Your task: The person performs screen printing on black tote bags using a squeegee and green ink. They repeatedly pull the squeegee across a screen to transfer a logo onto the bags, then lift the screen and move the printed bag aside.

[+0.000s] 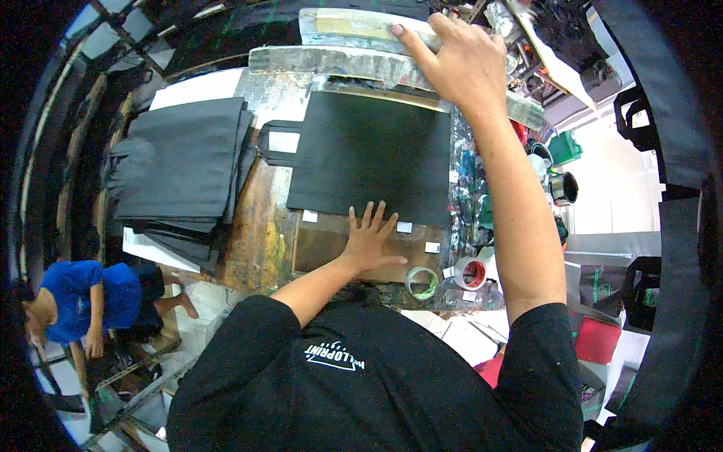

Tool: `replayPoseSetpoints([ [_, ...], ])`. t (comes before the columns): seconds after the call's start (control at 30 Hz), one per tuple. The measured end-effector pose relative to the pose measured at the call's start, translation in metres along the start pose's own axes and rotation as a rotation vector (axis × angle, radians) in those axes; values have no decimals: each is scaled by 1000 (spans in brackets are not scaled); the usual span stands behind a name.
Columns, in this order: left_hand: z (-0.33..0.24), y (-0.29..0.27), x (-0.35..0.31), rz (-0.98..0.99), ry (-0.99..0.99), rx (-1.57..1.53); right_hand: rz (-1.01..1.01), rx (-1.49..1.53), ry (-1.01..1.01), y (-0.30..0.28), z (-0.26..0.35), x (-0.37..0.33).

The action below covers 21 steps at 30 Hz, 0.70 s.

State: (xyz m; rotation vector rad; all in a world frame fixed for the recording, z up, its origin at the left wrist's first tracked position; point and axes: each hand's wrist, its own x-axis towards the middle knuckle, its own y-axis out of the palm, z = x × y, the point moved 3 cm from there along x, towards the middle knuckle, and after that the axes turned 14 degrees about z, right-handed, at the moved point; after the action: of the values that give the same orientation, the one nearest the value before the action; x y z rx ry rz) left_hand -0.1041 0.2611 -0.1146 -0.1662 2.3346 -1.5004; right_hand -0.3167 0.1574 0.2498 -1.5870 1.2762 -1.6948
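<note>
A black fabric tote bag [376, 154] lies flat on a brown board [324, 245], its handle loop sticking out to the left. My left hand [369, 245] rests flat with fingers spread, fingertips on the bag's near edge and palm on the board. Up at the far side, my right hand [471, 68] grips the right end of a pale, paint-stained frame bar [346, 26]; its fingers curl over the edge, partly hidden. A second stained wooden bar [339, 64] runs just nearer than that one. Small white tabs [404, 227] sit along the board by my left hand.
A stack of black bags [181, 158] lies to the left on the stained wooden table [256, 218]. Two tape rolls, one greenish [422, 283] and one red [471, 273], are at the near edge. Cans [562, 188] stand at right. A person in blue [113, 297] is at lower left.
</note>
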Motion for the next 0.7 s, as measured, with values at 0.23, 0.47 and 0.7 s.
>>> replayPoseSetpoints([
  [0.23, 54, -163, -28, -384, 96, -1216, -29, 50, -1, 1, 12, -33],
  [0.47, 88, -163, -112, -489, -58, -2095, 457, 145, -34, 59, 58, -176],
  [0.7, 109, -53, -105, -266, -392, -2031, 769, 195, 26, 139, 53, -216],
])
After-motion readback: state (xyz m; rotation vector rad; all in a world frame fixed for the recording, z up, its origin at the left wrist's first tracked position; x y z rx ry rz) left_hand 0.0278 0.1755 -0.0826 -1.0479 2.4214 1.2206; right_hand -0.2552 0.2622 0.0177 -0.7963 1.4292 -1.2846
